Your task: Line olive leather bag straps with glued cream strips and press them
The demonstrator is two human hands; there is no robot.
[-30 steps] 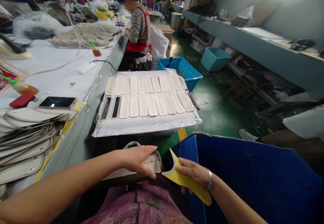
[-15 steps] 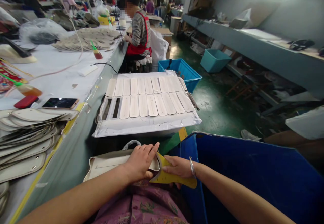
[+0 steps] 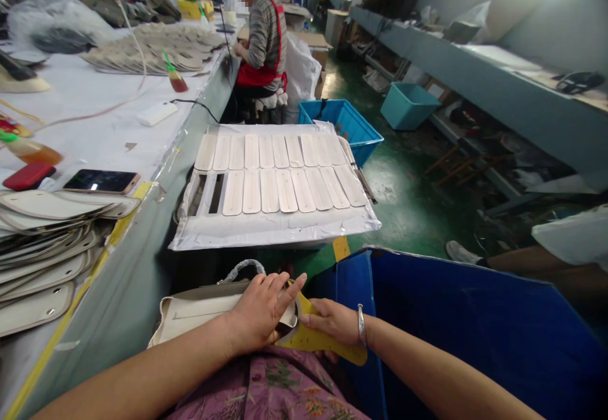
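Pressing left hand point(image 3: 260, 311) flat onto cream panel point(image 3: 190, 313) laid across the lap; fingers straight, palm down, nothing gripped, just bearing on top. Pinching yellow template point(image 3: 323, 342) in right hand point(image 3: 332, 322); thumb on top, remaining fingers underneath, firm grasp; metal bangle point(image 3: 361, 325) on that wrist. Template's hooked tip against the panel's rounded right end, right at the left fingertips; tucked under the edge or only butted against it, can't tell. Panel resting on purple floral fabric point(image 3: 280, 394), long axis left to right, left end toward the tabletop point(image 3: 95, 135) edge.

Immediately right of the hands: big blue bin point(image 3: 475, 337), near wall just beside the right hand; contents not visible. Ahead of the lap: white tray point(image 3: 275, 233) carrying two rows of pale strips point(image 3: 285, 189) side by side; a couple of open slots at the near-left end of the front row.

On the tabletop, left side: fanned stack of cream pieces point(image 3: 42, 249) at the near edge; phone point(image 3: 101, 181) face up behind it; red case point(image 3: 28, 175) just beside the phone; green-handled brush point(image 3: 171, 78) and a wide heap of flat pieces point(image 3: 152, 52) further back.

Beyond the tray: blue crate point(image 3: 342, 122) and teal crate point(image 3: 408, 104) on green floor point(image 3: 408, 204); person in striped top and red apron point(image 3: 263, 40) seated at the tabletop, well apart from the hands. Far right: another person's white shoe point(image 3: 458, 253) on the floor.
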